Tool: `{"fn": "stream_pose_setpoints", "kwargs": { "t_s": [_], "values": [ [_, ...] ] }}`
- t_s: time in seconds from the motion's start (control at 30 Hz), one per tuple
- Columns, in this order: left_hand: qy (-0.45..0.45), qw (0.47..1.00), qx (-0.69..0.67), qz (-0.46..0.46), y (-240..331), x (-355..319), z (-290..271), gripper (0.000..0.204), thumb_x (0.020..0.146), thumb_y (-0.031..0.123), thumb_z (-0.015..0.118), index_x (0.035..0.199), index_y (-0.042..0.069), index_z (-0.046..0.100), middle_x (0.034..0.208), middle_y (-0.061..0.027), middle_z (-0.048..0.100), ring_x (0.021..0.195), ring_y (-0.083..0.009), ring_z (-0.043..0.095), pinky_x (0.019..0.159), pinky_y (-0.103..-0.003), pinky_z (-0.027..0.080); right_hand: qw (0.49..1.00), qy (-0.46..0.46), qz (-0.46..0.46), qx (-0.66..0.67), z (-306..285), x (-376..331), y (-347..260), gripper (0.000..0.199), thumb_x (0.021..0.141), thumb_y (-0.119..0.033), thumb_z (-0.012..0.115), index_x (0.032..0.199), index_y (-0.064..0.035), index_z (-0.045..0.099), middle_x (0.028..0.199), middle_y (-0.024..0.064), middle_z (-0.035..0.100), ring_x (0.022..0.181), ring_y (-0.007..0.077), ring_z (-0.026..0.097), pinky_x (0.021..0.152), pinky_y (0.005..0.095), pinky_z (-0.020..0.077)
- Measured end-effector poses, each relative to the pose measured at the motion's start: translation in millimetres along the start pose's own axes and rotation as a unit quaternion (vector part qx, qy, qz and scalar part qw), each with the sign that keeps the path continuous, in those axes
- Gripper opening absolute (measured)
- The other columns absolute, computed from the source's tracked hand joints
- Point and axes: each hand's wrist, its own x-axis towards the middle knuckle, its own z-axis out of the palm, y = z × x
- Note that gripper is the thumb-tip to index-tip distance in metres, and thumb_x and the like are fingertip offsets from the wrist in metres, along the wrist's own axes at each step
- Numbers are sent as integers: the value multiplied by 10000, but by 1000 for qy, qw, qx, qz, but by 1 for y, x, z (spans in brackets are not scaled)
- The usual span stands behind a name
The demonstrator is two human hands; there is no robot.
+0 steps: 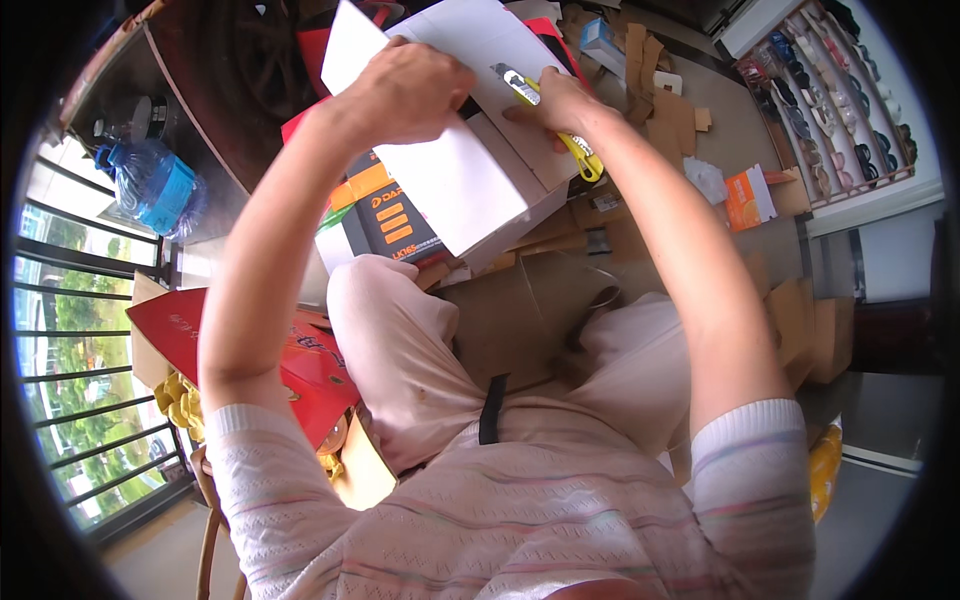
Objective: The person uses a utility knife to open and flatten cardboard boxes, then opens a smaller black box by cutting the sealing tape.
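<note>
A white cardboard box (pixel 510 228) stands before me with its flaps spread out. My left hand (pixel 412 92) is closed over the edge of a white flap (pixel 455 185) at the box's left side. Across the box, my right hand (pixel 560 105) grips a yellow utility knife (pixel 585 158), its tip end pointing up and left above the white inner face. Whether the blade touches the cardboard I cannot tell. Beneath the flap lies a black and orange printed box (pixel 400 215), partly covered.
A large blue-capped water bottle (pixel 150 190) stands at the left by the railing. Brown cardboard scraps (pixel 670 120) and an orange and white carton (pixel 750 198) lie to the right. A red printed bag (pixel 305 365) is beside my left leg. A display rack (pixel 825 100) stands far right.
</note>
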Motion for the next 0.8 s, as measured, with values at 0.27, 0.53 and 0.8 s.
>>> {"fn": "stream_pose_setpoints", "kwargs": {
  "t_s": [0.27,0.53,0.8],
  "values": [
    [-74,992,-101,-24,-1,-90,-45,197,616,-30,602,770,83,648,860,-76,581,891,-237,547,832,-344,433,984,114,-47,-132,21,-17,-29,887,597,-561,690,1103,103,390,817,174,614,649,237,629,655,357,505],
    [76,995,38,52,6,-94,-28,119,679,81,675,790,120,662,823,-25,576,924,-163,540,907,-330,385,945,136,-138,-265,16,-29,-53,516,727,-229,613,1106,70,429,949,179,619,854,305,624,749,369,500],
    [107,989,69,71,2,-111,-32,85,654,54,670,711,92,619,747,-20,529,822,-177,536,829,-319,416,909,228,-129,-324,-53,-43,-91,343,765,-126,562,1096,-63,502,955,133,636,909,270,621,765,380,490]
  ]
}}
